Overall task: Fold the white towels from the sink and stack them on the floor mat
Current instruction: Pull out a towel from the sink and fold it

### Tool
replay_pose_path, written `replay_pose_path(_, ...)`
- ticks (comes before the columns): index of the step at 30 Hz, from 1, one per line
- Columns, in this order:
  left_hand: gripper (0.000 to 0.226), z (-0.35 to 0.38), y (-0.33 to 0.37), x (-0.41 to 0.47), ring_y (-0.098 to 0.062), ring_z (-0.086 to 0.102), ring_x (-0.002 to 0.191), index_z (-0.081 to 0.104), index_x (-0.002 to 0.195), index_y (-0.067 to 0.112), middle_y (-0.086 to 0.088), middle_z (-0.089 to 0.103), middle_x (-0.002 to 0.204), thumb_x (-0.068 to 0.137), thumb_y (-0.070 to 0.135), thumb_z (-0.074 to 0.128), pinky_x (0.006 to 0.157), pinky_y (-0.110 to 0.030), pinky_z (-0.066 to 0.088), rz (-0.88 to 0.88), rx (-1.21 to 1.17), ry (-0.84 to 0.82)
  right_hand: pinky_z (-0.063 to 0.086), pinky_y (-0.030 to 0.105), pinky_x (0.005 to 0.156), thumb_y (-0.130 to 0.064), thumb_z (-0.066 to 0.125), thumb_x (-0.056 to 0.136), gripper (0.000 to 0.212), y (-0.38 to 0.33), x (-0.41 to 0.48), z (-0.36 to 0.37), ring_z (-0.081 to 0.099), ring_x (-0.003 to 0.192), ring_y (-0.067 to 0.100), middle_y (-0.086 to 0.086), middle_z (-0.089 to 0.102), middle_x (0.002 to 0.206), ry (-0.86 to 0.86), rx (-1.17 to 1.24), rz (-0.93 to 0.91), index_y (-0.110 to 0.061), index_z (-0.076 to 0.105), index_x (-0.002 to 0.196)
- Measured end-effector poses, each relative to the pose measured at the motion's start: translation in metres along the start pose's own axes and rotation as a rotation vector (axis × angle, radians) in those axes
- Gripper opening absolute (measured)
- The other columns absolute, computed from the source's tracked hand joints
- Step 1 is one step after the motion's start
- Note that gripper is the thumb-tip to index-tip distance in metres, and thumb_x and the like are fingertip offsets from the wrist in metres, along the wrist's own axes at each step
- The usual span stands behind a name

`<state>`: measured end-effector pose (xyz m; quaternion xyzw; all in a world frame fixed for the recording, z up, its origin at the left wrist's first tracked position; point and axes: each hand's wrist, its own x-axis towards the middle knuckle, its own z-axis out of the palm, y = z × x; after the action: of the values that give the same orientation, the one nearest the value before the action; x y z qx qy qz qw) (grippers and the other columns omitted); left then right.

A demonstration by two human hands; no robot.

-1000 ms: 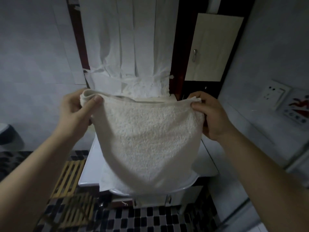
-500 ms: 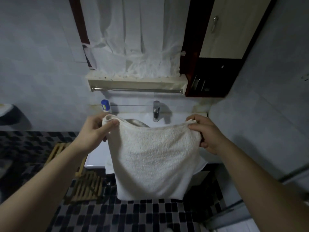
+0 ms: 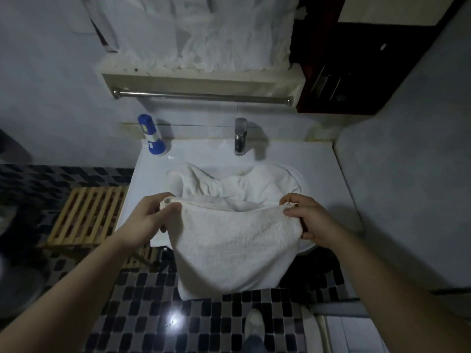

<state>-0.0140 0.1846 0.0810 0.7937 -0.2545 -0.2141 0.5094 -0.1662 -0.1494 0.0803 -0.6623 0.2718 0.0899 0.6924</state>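
Cataloguing the head view, the only view supplied.

Item: left hand (image 3: 146, 220), fingers curled together and pinched on the upper left corner of the held towel (image 3: 237, 248), thumb on the near face.

Item: right hand (image 3: 309, 220), fingers likewise closed, clamped on the upper right corner of the same cloth.

Item: held towel, white terry, doubled over, top edge stretched between the two hands, body hanging free in front of the sink's near rim and reaching down over the tiled floor (image 3: 142, 314). Lower edge slanted, lowest at the left.

Item: sink (image 3: 328, 179), white, rectangular surround with round basin. Basin holds a crumpled heap of white towels (image 3: 237, 184), lying directly behind the held one.

Item: faucet (image 3: 240, 137), chrome, upright at the back centre of the sink.

Item: flashlight (image 3: 152, 136), blue and white, standing at the back left corner of the sink surround, leaning on the wall.

Item: towel rail (image 3: 204, 96), metal, horizontal, fixed under a pale shelf (image 3: 193, 79) above the faucet. White fabric (image 3: 204, 34) bunched above the shelf.

Item: cabinet (image 3: 356, 67), dark wood, on the wall right of the shelf; contents too dim to tell.

Item: floor mat (image 3: 86, 215), slatted wood, on the floor just left of the sink.

Item: floor, small black, grey and white tiles, one bright light reflection. One foot (image 3: 253, 324) of the person visible near the bottom edge.
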Motion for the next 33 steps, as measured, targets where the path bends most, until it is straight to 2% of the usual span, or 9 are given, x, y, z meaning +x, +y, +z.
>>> replay_pose_path(9,0.031,0.019,-0.032,0.047,-0.013,0.066,0.056,0.067,0.090,0.012,-0.014,0.066,0.077,0.099,0.040,0.056,0.054,-0.033,0.057,-0.176,0.174,0.198,0.028,0.018,0.042,-0.004,0.055,0.094,0.017,0.015,0.061,-0.005,0.041,0.040,0.012,0.004,0.050,0.062,0.209,-0.006,-0.084,-0.018,0.062,0.088)
replay_pose_path(12,0.026,0.025,-0.039,0.073,-0.012,0.070,0.064,0.066,0.102,0.015,-0.012,0.069,0.093,0.096,0.039,0.061,0.063,-0.042,0.063,-0.247,0.156,0.290,0.041,0.024,0.040,-0.008,0.057,0.094,0.012,0.014,0.086,-0.006,0.054,0.055,0.019,0.007,0.061,0.084,0.317,-0.079,-0.100,-0.019,0.063,0.095)
replay_pose_path(14,0.028,0.032,-0.052,0.087,-0.017,0.070,0.086,0.062,0.119,0.020,-0.010,0.067,0.110,0.096,0.036,0.062,0.073,-0.043,0.063,-0.289,0.171,0.305,0.050,0.030,0.047,-0.010,0.056,0.094,0.018,0.022,0.106,-0.004,0.060,0.070,0.025,0.006,0.061,0.105,0.361,-0.124,-0.038,-0.020,0.061,0.108)
replay_pose_path(17,0.053,0.045,-0.083,0.089,-0.035,0.057,0.119,0.050,0.140,0.013,-0.019,0.056,0.134,0.092,0.033,0.062,0.101,-0.042,0.048,-0.255,0.465,0.177,0.056,0.035,0.072,-0.012,0.054,0.093,0.038,0.044,0.123,-0.001,0.065,0.092,0.029,0.005,0.061,0.112,0.332,-0.327,0.070,-0.020,0.053,0.130)
replay_pose_path(21,0.059,0.062,-0.120,0.067,-0.044,0.052,0.123,0.054,0.138,0.009,-0.021,0.050,0.140,0.084,0.032,0.053,0.104,-0.044,0.043,-0.050,0.678,-0.116,0.042,0.025,0.095,-0.025,0.054,0.098,0.047,0.082,0.122,0.001,0.054,0.124,0.024,0.008,0.055,0.139,0.154,-0.655,0.076,-0.020,0.044,0.144)
replay_pose_path(25,0.042,0.067,-0.142,0.048,-0.043,0.044,0.133,0.059,0.133,0.012,-0.019,0.049,0.146,0.096,0.028,0.049,0.110,-0.054,0.038,0.251,0.885,-0.170,0.032,0.031,0.112,-0.039,0.046,0.102,0.053,0.113,0.116,0.009,0.039,0.139,0.020,0.002,0.038,0.156,0.000,-0.876,-0.093,-0.026,0.034,0.151)
replay_pose_path(27,0.039,0.067,-0.149,0.038,-0.039,0.045,0.136,0.062,0.132,0.011,-0.016,0.050,0.148,0.100,0.029,0.047,0.114,-0.053,0.032,0.433,0.951,-0.208,0.028,0.040,0.119,-0.042,0.040,0.103,0.054,0.128,0.111,0.009,0.029,0.146,0.022,0.003,0.032,0.159,-0.062,-1.084,-0.280,-0.026,0.031,0.153)
replay_pose_path(29,0.039,0.070,-0.157,0.027,-0.031,0.046,0.139,0.061,0.135,0.013,-0.011,0.051,0.148,0.100,0.028,0.052,0.115,-0.053,0.032,0.555,0.935,-0.281,0.036,0.048,0.114,-0.034,0.035,0.104,0.048,0.148,0.108,0.005,0.032,0.145,0.028,0.009,0.038,0.156,-0.113,-1.290,-0.537,-0.022,0.036,0.151)
replay_pose_path(33,0.058,0.066,-0.169,0.011,-0.029,0.029,0.149,0.042,0.151,0.016,-0.012,0.034,0.160,0.099,0.038,0.055,0.117,-0.057,0.029,0.539,0.929,-0.432,0.044,0.052,0.106,-0.014,0.039,0.102,0.045,0.178,0.102,-0.006,0.039,0.140,0.031,0.013,0.045,0.150,-0.202,-1.402,-0.811,-0.016,0.041,0.147)
